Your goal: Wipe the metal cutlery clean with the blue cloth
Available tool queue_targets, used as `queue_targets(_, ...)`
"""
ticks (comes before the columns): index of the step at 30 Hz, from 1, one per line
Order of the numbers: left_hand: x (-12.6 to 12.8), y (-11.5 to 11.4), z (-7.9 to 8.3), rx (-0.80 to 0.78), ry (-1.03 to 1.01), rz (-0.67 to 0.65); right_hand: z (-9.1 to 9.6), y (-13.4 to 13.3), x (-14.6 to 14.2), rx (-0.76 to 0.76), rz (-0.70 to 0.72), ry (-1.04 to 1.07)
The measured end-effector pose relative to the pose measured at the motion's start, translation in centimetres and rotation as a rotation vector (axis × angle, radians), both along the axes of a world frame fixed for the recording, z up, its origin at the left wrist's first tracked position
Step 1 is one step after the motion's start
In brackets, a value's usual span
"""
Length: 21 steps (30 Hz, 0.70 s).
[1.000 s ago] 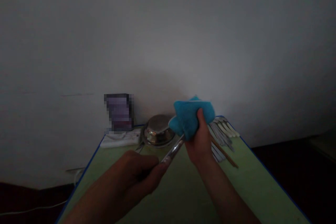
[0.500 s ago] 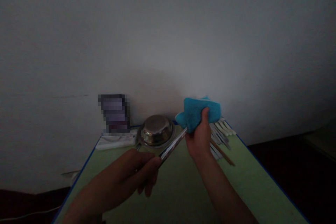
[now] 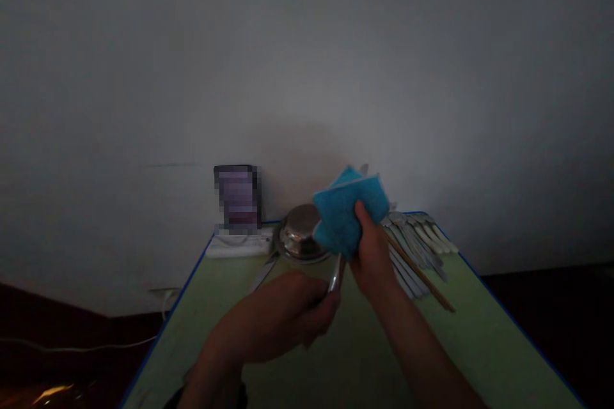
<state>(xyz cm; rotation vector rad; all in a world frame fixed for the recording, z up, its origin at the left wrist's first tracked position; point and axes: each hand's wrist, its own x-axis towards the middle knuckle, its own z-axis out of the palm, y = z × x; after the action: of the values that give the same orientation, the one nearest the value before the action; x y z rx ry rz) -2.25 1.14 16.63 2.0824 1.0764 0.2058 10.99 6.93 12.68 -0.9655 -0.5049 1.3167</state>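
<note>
My left hand (image 3: 297, 313) is closed on the shiny handle of a piece of metal cutlery (image 3: 336, 275), which slants upward into a folded blue cloth (image 3: 345, 214). Wrapped in that cloth, the upper part of the cutlery is mostly hidden, so its kind is unclear; a grey tip shows above the cloth. My right hand (image 3: 374, 246) grips the cloth around it, thumb on the near face. Behind the cloth, an upside-down metal bowl (image 3: 300, 236) stands at the back of the table, partly covered from view.
Spoons and other cutlery (image 3: 422, 236) lie fanned at the back right, beside wooden chopsticks (image 3: 422, 275). A blurred-out device (image 3: 240, 198) leans on the wall behind a white power strip (image 3: 240, 246). Left of the bowl lies a metal utensil (image 3: 263, 271). The green table (image 3: 480, 332) has blue edges.
The cutlery handle has swung steeper, and my left hand has come closer to my right. The cloth is tilted differently, with a grey tip now above it. The camera view has shifted left.
</note>
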Motion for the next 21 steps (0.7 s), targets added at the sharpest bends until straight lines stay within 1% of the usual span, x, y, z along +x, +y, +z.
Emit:
queue_targets(4, 0.7, -0.6, -0.7, -0.049, 0.040, -0.125, 0.6, 1.2, 2.7, 0.010, -0.112, 0.040)
queue_targets(9, 1.4, -1.1, -1.0, -0.029, 0.084, -0.183, 1.3, 1.7, 5.4, 0.050, -0.247, 0.029)
queue_targets(11, 1.8, -1.4, -1.0, -0.006, 0.091, -0.158, 1.5, 1.5, 5.7, 0.052, -0.311, 0.015)
queue_targets(13, 2.5, -1.7, -1.1, 0.050, 0.081, -0.076, 1.7, 1.1, 5.3, 0.055, -0.358, -0.022)
queue_targets(15, 3.5, -1.8, -1.5, 0.070, 0.025, 0.007, 1.9, 0.4, 4.6, 0.062, -0.356, -0.064)
queue_targets(18, 5.1, -1.7, -2.3, 0.005, -0.083, 0.062, 1.7, -0.3, 4.1, 0.062, -0.322, -0.099)
queue_targets(21, 6.0, -1.9, -3.5, -0.066, -0.120, 0.063, 0.8, 0.0, 5.7, 0.071, -0.350, -0.099)
